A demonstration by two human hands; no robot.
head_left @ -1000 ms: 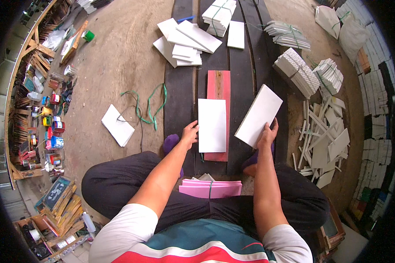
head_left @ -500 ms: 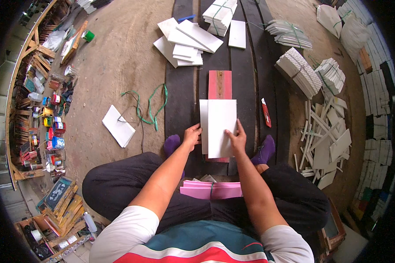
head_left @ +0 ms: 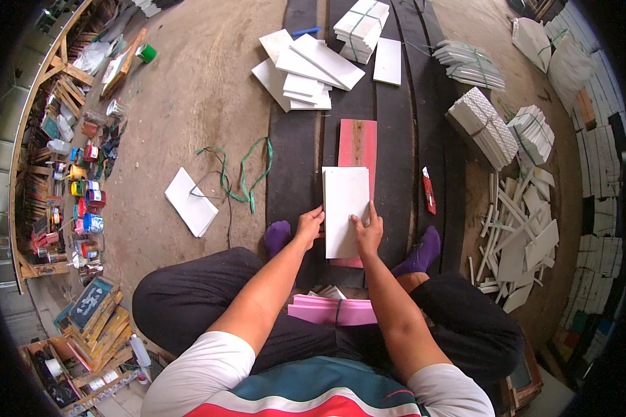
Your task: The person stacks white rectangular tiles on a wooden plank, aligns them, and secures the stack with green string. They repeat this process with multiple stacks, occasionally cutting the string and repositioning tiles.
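Note:
A pair of white rectangular sheets (head_left: 346, 208), lined up almost flush, lies over a long pink board (head_left: 358, 144) with a dark brown streak down its middle. My left hand (head_left: 310, 226) is closed against their left edge, its fingertips partly hidden. My right hand (head_left: 368, 231) grips the right edge, thumb lying on the top sheet. Between my legs sits a bundle of pink sheets (head_left: 320, 310) tied with a dark green strip. To the right lies a slim red object that looks like a cutter (head_left: 429, 191).
Loose white sheets (head_left: 313, 66) and a tied white stack (head_left: 360, 31) sit on the far dark planks (head_left: 292, 160). Green string (head_left: 247, 177) and white sheets (head_left: 190, 201) lie left. White offcuts (head_left: 518, 229) and tied stacks (head_left: 483, 126) are right; paint cans (head_left: 90, 198) line the left side.
The two white sheets were offset sideways; now their edges nearly match, the upper one shifted left over the lower. My right hand moved left with it. The whole view has shifted slightly.

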